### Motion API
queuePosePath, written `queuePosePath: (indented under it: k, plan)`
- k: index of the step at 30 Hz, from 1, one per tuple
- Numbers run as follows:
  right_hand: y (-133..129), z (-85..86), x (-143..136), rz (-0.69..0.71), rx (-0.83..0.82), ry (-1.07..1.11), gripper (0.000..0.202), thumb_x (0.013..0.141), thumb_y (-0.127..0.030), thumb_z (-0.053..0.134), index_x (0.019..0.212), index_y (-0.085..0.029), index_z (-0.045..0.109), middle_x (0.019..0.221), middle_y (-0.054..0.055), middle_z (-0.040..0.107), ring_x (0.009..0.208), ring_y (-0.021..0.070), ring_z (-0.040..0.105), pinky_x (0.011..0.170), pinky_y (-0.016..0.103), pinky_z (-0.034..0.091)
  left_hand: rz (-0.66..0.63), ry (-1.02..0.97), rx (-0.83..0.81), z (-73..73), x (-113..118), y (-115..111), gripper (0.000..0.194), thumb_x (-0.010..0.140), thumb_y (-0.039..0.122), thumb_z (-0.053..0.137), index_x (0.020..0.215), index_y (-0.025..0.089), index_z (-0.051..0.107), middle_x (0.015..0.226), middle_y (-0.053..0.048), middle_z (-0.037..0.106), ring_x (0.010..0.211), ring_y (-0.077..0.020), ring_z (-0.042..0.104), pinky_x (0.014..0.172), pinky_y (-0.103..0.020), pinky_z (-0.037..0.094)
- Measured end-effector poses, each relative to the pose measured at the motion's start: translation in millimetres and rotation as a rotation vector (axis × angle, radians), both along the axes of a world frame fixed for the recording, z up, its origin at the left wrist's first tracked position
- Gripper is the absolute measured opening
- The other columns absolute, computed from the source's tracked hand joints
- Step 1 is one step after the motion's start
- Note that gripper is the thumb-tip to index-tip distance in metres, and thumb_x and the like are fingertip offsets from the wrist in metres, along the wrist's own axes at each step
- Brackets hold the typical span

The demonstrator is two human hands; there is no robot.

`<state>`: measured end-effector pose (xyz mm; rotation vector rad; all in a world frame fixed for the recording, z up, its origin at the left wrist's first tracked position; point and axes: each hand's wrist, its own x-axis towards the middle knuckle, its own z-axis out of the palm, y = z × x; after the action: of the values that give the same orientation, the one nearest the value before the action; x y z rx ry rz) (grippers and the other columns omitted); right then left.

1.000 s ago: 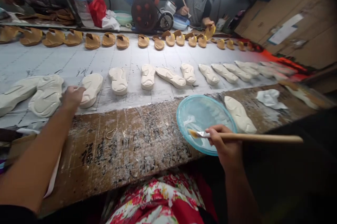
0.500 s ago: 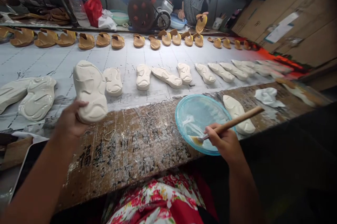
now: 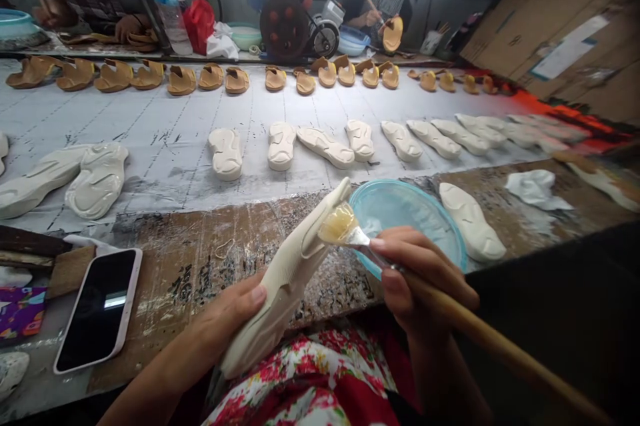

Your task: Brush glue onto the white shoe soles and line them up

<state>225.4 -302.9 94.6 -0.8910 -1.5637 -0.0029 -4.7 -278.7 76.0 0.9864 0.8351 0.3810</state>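
My left hand (image 3: 233, 313) is closed round the lower half of a white shoe sole (image 3: 287, 286), tilted on edge in front of me. My right hand (image 3: 425, 279) grips a brush (image 3: 345, 229) with a long wooden handle. Its wet, yellowish bristles touch the side of the sole near the upper end. Just behind the brush stands a light-blue bowl (image 3: 415, 203), partly hidden by my right hand. One white sole (image 3: 470, 223) lies right of the bowl.
More white soles (image 3: 283, 146) stretch in a row across the white sheet, with tan shoe uppers (image 3: 210, 77) behind them. A phone (image 3: 97, 309) lies at the left. White crumpled cloth (image 3: 537, 189) is at the right. Co-workers sit opposite, one holding a brush (image 3: 375, 7).
My left hand has brought the sole right and down toward me, turning it on edge. The brush has come up out of the bowl onto the sole. The view has shifted left.
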Motion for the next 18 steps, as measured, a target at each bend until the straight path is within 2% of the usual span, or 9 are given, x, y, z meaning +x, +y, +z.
queuePosePath:
  k: [3,6,10,12,15,18]
  plan:
    - [2,4.1,3,-0.023,0.026,-0.041,0.032,0.077,-0.004,0.055,0.104,-0.014,0.068,0.076,0.004,0.062,0.066,0.0168,0.059,0.056,0.031,0.049,-0.044,0.055,0.043,7.4,0,-4,0.058,0.086,0.059,0.048,0.126,0.02,0.059,0.087,-0.004,0.066,0.084,-0.0222,0.055,0.074,-0.027,0.041]
    - [0,7.4,8,-0.048,0.04,-0.059,0.032,0.077,-0.003,0.055,0.105,-0.013,0.068,0.075,0.005,0.061,0.065,0.0169,0.058,0.056,0.031,0.049,-0.05,0.138,0.141,12.1,1,-9,0.052,0.089,0.055,0.044,0.128,0.022,0.058,0.097,-0.005,0.067,0.091,-0.0248,0.056,0.081,-0.029,0.04]
    - [-7,12.5,9,0.023,0.033,-0.108,0.03,0.073,0.0,0.054,0.098,-0.009,0.067,0.072,0.005,0.059,0.062,0.0159,0.056,0.052,0.031,0.049,-0.074,0.247,0.349,19.4,5,-13,0.046,0.092,0.051,0.042,0.13,0.029,0.057,0.122,-0.001,0.061,0.108,-0.0265,0.052,0.089,-0.027,0.038]
    - [-9,13.4,8,0.076,0.004,-0.15,0.029,0.072,0.001,0.055,0.097,-0.006,0.066,0.072,0.006,0.059,0.062,0.0152,0.055,0.052,0.03,0.049,-0.057,0.271,0.391,22.5,8,-14,0.046,0.092,0.05,0.043,0.131,0.031,0.055,0.129,0.0,0.057,0.115,-0.027,0.049,0.092,-0.027,0.037]
    - [-11,11.8,7,0.127,0.032,-0.23,0.028,0.07,0.003,0.056,0.095,-0.003,0.066,0.071,0.005,0.058,0.062,0.0134,0.054,0.055,0.029,0.051,-0.034,0.247,0.34,25.8,11,-13,0.045,0.09,0.05,0.047,0.128,0.029,0.059,0.121,-0.001,0.063,0.108,-0.0269,0.054,0.09,-0.027,0.04]
    - [-10,10.9,11,0.127,0.089,-0.273,0.025,0.069,0.003,0.054,0.09,-0.004,0.066,0.067,0.004,0.057,0.06,0.012,0.052,0.055,0.028,0.05,0.01,0.141,0.155,27.2,11,-11,0.045,0.088,0.049,0.05,0.122,0.022,0.064,0.099,-0.004,0.071,0.093,-0.0254,0.062,0.084,-0.028,0.045]
